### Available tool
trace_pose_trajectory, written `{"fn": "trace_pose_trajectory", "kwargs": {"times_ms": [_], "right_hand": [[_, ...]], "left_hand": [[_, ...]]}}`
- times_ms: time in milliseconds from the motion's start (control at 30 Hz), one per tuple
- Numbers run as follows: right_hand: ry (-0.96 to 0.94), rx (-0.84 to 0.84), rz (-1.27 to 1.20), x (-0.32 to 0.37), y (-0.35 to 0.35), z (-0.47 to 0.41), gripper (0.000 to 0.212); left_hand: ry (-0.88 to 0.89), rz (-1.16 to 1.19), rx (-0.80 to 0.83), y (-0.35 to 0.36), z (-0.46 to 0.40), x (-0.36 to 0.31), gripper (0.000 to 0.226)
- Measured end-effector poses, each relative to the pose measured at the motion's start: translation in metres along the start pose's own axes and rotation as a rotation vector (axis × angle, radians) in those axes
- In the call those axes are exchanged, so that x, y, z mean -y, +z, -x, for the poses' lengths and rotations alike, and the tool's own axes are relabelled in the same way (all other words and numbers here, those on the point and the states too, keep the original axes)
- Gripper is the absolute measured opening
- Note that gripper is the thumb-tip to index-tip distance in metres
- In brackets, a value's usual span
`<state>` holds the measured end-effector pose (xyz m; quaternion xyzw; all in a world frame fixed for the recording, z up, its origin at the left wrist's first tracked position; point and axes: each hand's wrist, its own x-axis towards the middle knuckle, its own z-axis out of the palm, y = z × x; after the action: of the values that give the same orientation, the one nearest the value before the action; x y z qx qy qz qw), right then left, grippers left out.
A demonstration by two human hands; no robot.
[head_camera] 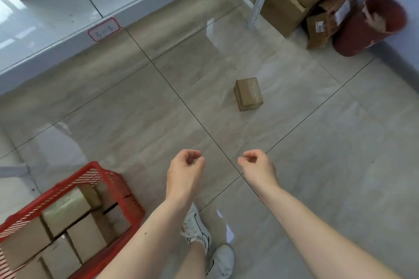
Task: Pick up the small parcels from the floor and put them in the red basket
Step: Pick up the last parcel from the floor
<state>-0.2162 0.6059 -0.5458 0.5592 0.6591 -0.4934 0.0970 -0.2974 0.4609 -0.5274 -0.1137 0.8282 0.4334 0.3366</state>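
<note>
One small brown cardboard parcel (pixel 248 93) lies alone on the tiled floor, ahead of me and slightly right. The red plastic basket (pixel 118 182) stands on the floor at my lower left and holds several brown parcels (pixel 68 207). My left hand (pixel 186 171) and my right hand (pixel 258 166) hang side by side in front of me, well short of the lone parcel. Both have loosely curled fingers and hold nothing.
A white shelf board (pixel 68 16) with a red-edged label runs along the upper left. Large cardboard boxes (pixel 285 0) and a dark red bag (pixel 367 27) fill the far right corner by the wall. My white sneakers (pixel 204 238) stand below my hands.
</note>
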Motion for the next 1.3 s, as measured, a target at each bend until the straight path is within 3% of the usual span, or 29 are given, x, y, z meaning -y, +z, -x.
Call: {"fn": "trace_pose_trajectory", "kwargs": {"times_ms": [433, 700, 833, 1033, 1300], "right_hand": [[0.025, -0.088, -0.091, 0.075, -0.066, -0.141, 0.021], [0.033, -0.042, 0.029, 0.085, -0.107, -0.248, 0.022], [0.026, 0.050, 0.132, 0.082, -0.115, -0.298, 0.026], [0.044, 0.155, 0.199, 0.064, -0.099, -0.365, 0.051], [0.078, 0.214, 0.242, 0.026, -0.056, -0.467, 0.054]], "left_hand": [[0.035, -0.117, 0.059, 0.077, -0.101, -0.119, 0.011], [-0.034, -0.150, 0.071, 0.160, -0.157, -0.155, 0.026], [-0.049, -0.171, 0.087, 0.194, -0.184, -0.157, 0.040], [-0.107, -0.135, 0.207, 0.238, -0.242, -0.148, 0.054], [-0.114, -0.136, 0.340, 0.309, -0.335, -0.107, 0.067]]}}
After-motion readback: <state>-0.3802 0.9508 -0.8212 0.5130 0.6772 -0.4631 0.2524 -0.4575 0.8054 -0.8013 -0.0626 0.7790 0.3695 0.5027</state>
